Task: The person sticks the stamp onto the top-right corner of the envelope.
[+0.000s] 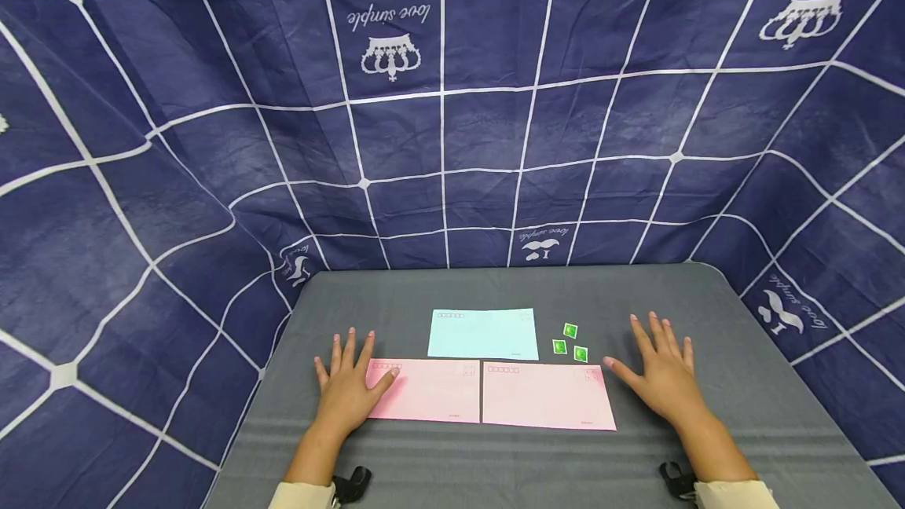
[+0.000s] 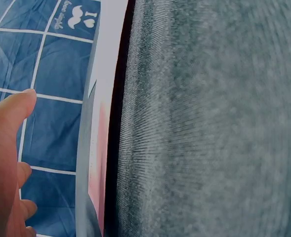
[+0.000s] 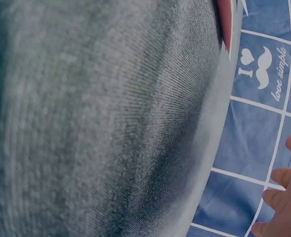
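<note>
Both hands are over the grey desk [image 1: 481, 458], well apart, palms down. Left hand [image 1: 348, 389]: fingers straight and spread, thumb stuck out inward. Right hand [image 1: 662, 378]: same pose mirrored.

Left pink envelope [image 1: 433, 395] sits just inward of the left hand; that thumb overlaps its near-hand end in the head view. Can't tell if it's pressing or just above. Right pink envelope [image 1: 547, 399] runs from there toward the right hand, narrow gap between the two pinks. Its top corner is just beside the right thumb tip; can't confirm contact.

Light blue envelope [image 1: 484, 335] lies between the hands, beyond the pinks, about level with the fingers. Three green stamps [image 1: 580, 354] with pale borders: loose cluster between the blue envelope and the right hand, spaced apart, just beyond the right pink. All three envelopes lie flat, row of small boxes at top left.

Cream sleeves [image 1: 735, 496] and black wrist mounts [image 1: 351, 485] behind both hands. Navy cloth [image 1: 488, 132] with white grid hangs beyond the fingertips and outboard of each hand. Wrist views: mostly desk, plus pink slivers.
</note>
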A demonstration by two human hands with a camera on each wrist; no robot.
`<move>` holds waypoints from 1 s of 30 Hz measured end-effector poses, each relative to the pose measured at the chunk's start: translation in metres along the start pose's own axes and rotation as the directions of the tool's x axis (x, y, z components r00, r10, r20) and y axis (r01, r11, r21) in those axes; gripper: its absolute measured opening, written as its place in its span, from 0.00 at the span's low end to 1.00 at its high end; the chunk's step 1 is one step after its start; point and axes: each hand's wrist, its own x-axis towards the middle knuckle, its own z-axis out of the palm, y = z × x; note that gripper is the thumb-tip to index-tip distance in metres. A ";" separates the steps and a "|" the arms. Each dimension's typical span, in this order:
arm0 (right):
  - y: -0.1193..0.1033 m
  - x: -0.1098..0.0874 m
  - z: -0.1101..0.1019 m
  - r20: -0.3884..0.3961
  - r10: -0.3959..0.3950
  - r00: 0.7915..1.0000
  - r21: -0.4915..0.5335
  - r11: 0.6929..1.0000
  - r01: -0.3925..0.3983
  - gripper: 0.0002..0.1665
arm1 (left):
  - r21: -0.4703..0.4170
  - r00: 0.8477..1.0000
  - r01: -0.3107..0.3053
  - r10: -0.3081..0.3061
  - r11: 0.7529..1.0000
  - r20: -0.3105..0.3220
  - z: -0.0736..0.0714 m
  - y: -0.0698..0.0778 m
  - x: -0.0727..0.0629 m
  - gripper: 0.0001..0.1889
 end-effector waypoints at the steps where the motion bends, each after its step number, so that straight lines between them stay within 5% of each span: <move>1: 0.000 0.000 0.000 -0.001 0.000 1.000 0.001 1.000 0.000 0.58 | 0.001 1.000 -0.001 0.001 1.000 -0.004 0.000 0.000 0.000 0.49; 11: 0.000 0.000 0.001 -0.003 -0.020 1.000 0.050 0.999 0.020 0.58 | -0.021 0.999 -0.033 0.032 0.999 -0.032 0.005 0.008 -0.003 0.46; 22: -0.005 0.000 0.001 0.013 -0.021 1.000 0.084 0.996 0.020 0.51 | -0.170 0.993 -0.096 0.082 0.981 -0.089 0.007 0.032 -0.007 0.31; 30: -0.011 0.004 -0.001 0.098 -0.004 0.995 0.111 0.994 -0.007 0.51 | -0.230 0.982 -0.167 0.141 0.959 -0.125 0.007 0.049 -0.011 0.27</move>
